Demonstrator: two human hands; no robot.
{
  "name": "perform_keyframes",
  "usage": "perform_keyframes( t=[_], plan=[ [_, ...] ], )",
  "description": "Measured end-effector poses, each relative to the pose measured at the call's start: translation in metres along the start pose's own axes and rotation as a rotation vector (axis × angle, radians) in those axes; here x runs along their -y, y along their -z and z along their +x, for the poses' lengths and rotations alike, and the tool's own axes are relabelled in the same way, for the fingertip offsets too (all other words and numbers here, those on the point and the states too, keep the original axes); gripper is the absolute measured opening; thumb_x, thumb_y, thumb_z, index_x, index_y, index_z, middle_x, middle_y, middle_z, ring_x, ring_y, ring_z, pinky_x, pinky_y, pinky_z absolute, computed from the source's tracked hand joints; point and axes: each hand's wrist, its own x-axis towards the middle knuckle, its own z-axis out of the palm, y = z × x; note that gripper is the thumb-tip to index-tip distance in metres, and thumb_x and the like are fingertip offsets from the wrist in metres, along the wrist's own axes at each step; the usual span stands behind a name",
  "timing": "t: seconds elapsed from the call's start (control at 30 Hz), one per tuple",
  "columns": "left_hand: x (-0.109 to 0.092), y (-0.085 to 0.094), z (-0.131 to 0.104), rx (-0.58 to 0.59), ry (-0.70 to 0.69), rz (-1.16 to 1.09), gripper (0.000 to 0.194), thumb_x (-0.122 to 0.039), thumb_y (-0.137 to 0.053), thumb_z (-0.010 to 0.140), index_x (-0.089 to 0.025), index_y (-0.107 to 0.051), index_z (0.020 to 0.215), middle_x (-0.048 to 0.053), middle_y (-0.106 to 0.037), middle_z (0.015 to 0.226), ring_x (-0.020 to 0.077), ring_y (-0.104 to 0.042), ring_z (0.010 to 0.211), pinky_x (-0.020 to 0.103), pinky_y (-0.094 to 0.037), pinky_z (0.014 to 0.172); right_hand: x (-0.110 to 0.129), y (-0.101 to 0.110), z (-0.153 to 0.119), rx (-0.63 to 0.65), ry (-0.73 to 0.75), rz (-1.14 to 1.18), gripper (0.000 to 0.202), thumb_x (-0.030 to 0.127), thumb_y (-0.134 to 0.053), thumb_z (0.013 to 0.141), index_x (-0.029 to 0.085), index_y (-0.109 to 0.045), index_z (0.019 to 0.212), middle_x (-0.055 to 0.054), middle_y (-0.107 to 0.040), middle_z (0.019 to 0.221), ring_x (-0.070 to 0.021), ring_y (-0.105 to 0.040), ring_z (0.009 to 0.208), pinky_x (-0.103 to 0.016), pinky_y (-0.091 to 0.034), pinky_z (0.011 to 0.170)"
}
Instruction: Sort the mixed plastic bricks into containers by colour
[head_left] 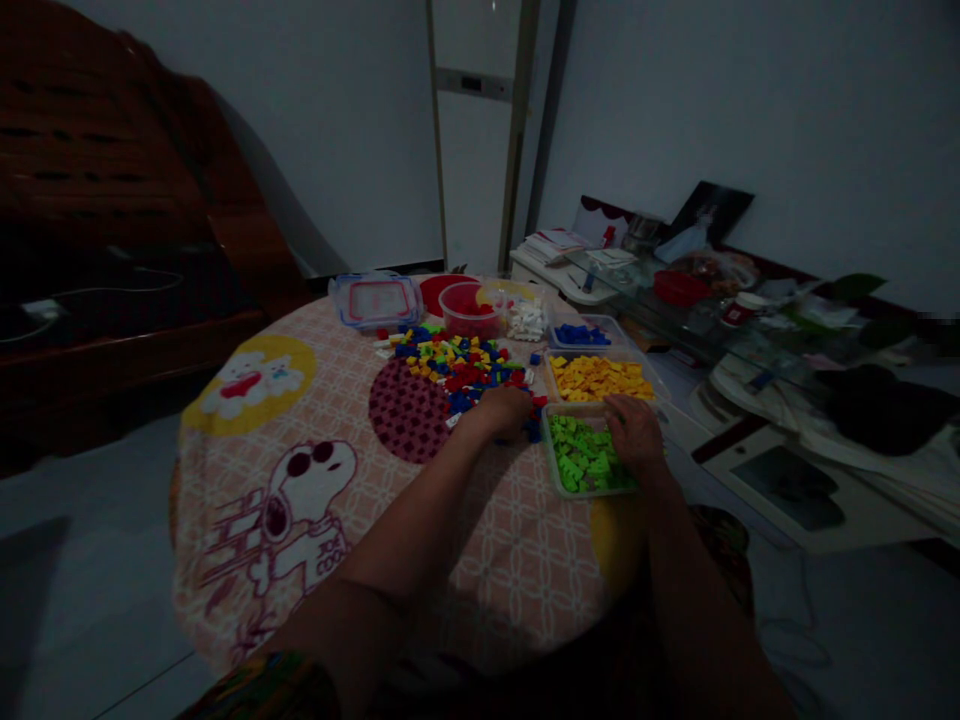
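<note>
My left hand (508, 412) is at the near right edge of a pile of mixed red, blue, yellow and white bricks (465, 365); its fingertips are hidden, so what it may hold is unclear. My right hand (636, 432) is over the right side of a clear tray of green bricks (581, 455), its fingers bent near the far rim. Behind that tray are one with yellow bricks (600, 378) and one with blue bricks (583, 335). White bricks (526, 318) lie beside a round tub with red bricks (472, 310).
The round table has a patterned cloth (517, 560). A lidded clear container (376, 300) stands at its far left edge. To the right is a glass-topped stand (637, 290) with papers, a red bowl (680, 288) and a paper cup (744, 308). A wooden bench (247, 240) is at left.
</note>
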Motion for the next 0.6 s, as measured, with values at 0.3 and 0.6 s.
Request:
perform_keyframes(
  t=[0.3, 0.6],
  plan=[
    [0.031, -0.006, 0.005, -0.120, -0.148, -0.350, 0.022, -0.002, -0.067, 0.056, -0.020, -0.075, 0.064, 0.000, -0.070, 0.062, 0.0149, -0.063, 0.064, 0.021, -0.042, 0.061, 0.003, 0.001, -0.001, 0.002, -0.024, 0.015, 0.037, 0.026, -0.047, 0.089, 0.020, -0.072, 0.115, -0.014, -0.073, 0.116, -0.0311, -0.061, 0.114, -0.054, -0.044, 0.106],
    [0.019, 0.001, 0.010, -0.396, -0.244, -0.708, 0.014, -0.019, -0.066, 0.077, -0.013, -0.078, 0.083, 0.001, -0.071, 0.071, 0.0114, -0.061, 0.066, 0.020, -0.043, 0.065, 0.003, 0.002, 0.000, 0.016, -0.008, -0.018, 0.037, 0.027, -0.046, 0.091, 0.017, -0.072, 0.115, -0.017, -0.072, 0.116, -0.0308, -0.062, 0.112, -0.053, -0.045, 0.105]
  ],
)
